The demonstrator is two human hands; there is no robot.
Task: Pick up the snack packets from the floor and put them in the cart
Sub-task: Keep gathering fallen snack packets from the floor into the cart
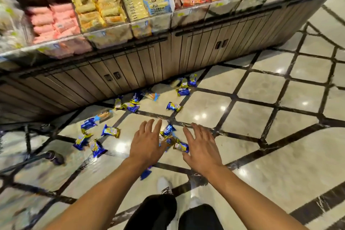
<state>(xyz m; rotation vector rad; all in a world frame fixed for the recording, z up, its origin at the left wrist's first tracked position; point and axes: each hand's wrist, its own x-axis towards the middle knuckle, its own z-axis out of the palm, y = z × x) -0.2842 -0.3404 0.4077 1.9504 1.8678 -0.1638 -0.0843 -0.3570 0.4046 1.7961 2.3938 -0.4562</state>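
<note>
Several blue and gold snack packets lie scattered on the tiled floor along the base of the shelf unit. A small heap of packets [174, 139] sits between my two hands. My left hand [148, 141] is stretched out with spread fingers just left of the heap, holding nothing. My right hand [200, 147] is spread the same way just right of it, its thumb near one packet [181, 146]. More packets lie to the left [110, 130], farther back [130, 105] and near the shelf [184, 87]. The cart's black wire frame [28, 142] and a wheel [56, 157] show at the left.
A wooden display counter [149, 61] with bins of wrapped snacks runs across the top. The glossy tiled floor [270, 136] stretches out to the right. My legs in dark trousers and white shoes [163, 185] are at the bottom centre, with one packet [145, 173] beside them.
</note>
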